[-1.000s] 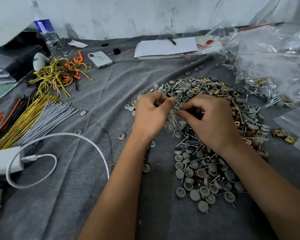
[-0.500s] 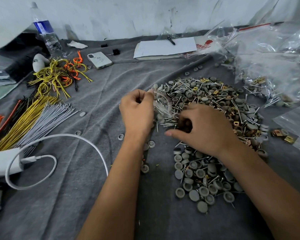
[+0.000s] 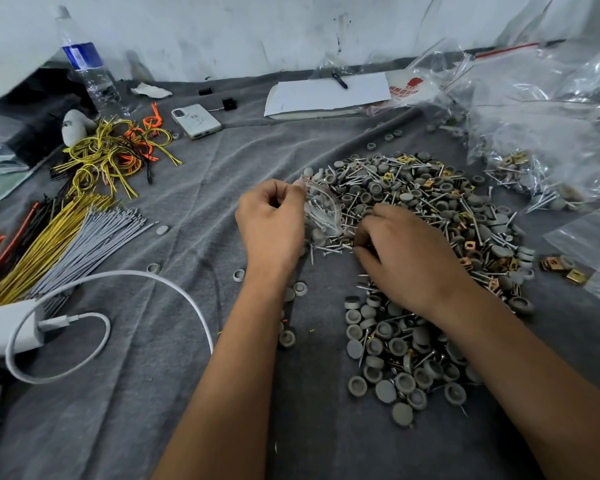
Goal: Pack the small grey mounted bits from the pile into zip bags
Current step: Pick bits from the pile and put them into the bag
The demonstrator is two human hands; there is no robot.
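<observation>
At the centre of the frame the left hand pinches the mouth of a small clear zip bag, its fingers curled around the bag's upper edge. The bag hangs just to the right of that hand and already has screws and a grey bit in it; its lower end touches the near edge of the pile. The right hand lies palm down on the pile, just right of the bag, with its fingers curled in over some small pieces; what it grips is hidden under the fingers, so I cannot tell which kind they are.

The pile spreads from the centre toward the right of the frame on the grey cloth that covers the tabletop. It mixes round grey bits, screws and brass-coloured clips. A second heap, mostly grey bits, sits lower in the frame, under the right forearm, and a few stray bits lie on the cloth near the left wrist.

At the upper right, large clear bags lie bunched, some holding the same hardware. At the left are bundled yellow and grey ties, looped yellow and orange wires above them, and a white cable running to a charger at the left edge. Along the top of the frame are a water bottle, a phone and a notepad with a pen on it.
</observation>
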